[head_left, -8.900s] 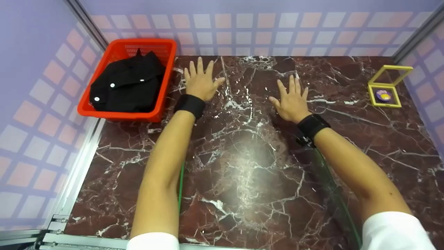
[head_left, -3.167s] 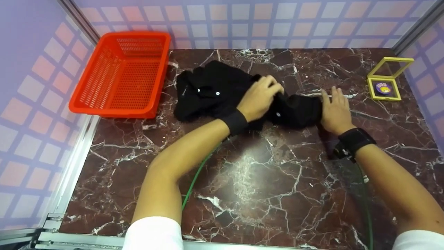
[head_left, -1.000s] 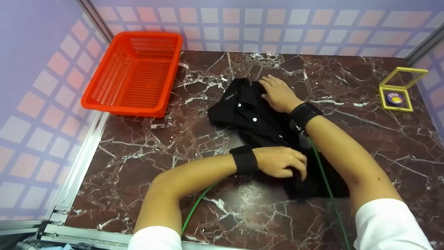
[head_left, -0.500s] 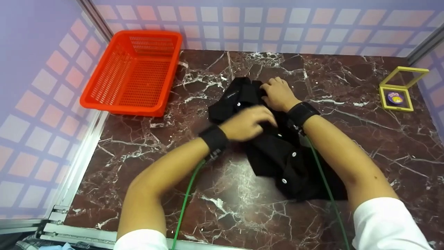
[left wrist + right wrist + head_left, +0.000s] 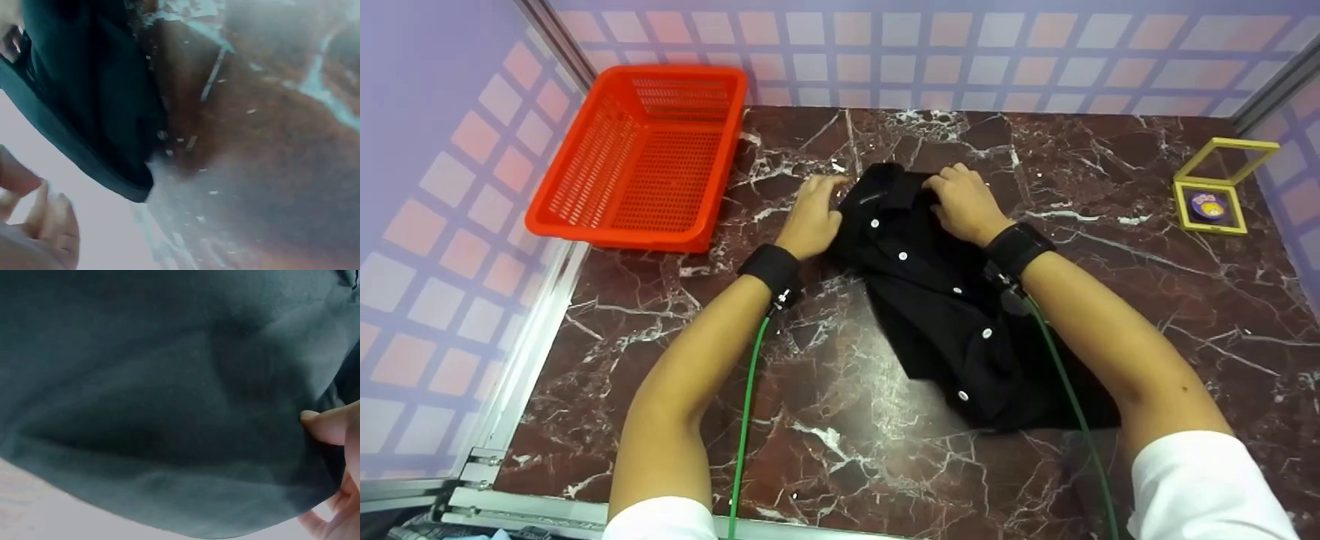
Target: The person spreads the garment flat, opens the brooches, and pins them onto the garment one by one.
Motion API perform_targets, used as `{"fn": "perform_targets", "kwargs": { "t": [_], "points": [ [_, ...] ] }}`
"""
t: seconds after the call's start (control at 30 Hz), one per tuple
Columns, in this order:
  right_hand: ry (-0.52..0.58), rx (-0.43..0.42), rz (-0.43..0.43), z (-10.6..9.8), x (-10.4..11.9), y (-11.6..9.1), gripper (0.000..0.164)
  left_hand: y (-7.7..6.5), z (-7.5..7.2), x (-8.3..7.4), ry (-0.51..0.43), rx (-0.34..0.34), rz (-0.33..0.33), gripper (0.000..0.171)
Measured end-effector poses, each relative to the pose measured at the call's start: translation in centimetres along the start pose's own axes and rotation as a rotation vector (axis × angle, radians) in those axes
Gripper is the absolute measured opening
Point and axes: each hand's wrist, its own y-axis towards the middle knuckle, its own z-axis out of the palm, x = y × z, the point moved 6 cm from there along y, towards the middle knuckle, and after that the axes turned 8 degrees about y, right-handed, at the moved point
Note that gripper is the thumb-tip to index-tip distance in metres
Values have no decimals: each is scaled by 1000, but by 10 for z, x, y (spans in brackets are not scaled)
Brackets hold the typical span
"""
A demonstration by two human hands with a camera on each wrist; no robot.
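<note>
A black button-up shirt (image 5: 952, 337) lies crumpled on the marble-patterned table, a row of white buttons along its front. At its far right edge, my right hand (image 5: 966, 204) pinches the cloth; in the right wrist view the thumb (image 5: 323, 424) is on the shirt fabric (image 5: 140, 394) and the other fingers are behind its edge. My left hand (image 5: 812, 217) is by the shirt's far left corner, its fingers loosely bent. In the left wrist view these fingers (image 5: 56, 228) are apart from the shirt edge (image 5: 95, 112). Part of the shirt is hidden beneath the right forearm.
A red plastic basket (image 5: 720, 169), with nothing in it, stands at the back left. At the right is a yellow-framed box (image 5: 1211, 228) with its lid raised and a purple round item inside. Green cables (image 5: 746, 420) trail from both wrist bands. Patterned walls border the table.
The shirt has come out of the basket onto the table. Over the last second my left hand went from the shirt's near part to its far left corner, while my right hand closed on the edge.
</note>
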Motion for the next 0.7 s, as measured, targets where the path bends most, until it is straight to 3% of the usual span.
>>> {"fn": "perform_targets", "kwargs": {
  "t": [0.1, 0.17, 0.37, 0.47, 0.57, 0.7],
  "points": [
    [23, -43, -34, -4, 0, -3, 25, 0, 12, 14, 34, 165, -78, 46],
    [44, -75, -56, -6, 0, -5, 23, 0, 17, 21, 10, 238, -103, 48],
    [97, -185, -139, -13, -1, -16, 17, 0, 22, 25, -51, 324, -89, 82],
    [121, -246, -179, -18, -1, -22, 17, 2, 22, 24, -76, 369, -70, 89],
    [142, -283, -175, -23, -2, -26, 22, 6, 21, 19, -134, 405, -27, 76],
    [121, -265, -62, -25, -11, -30, 29, 7, 19, 9, -296, 452, 39, 49]
  ]
}}
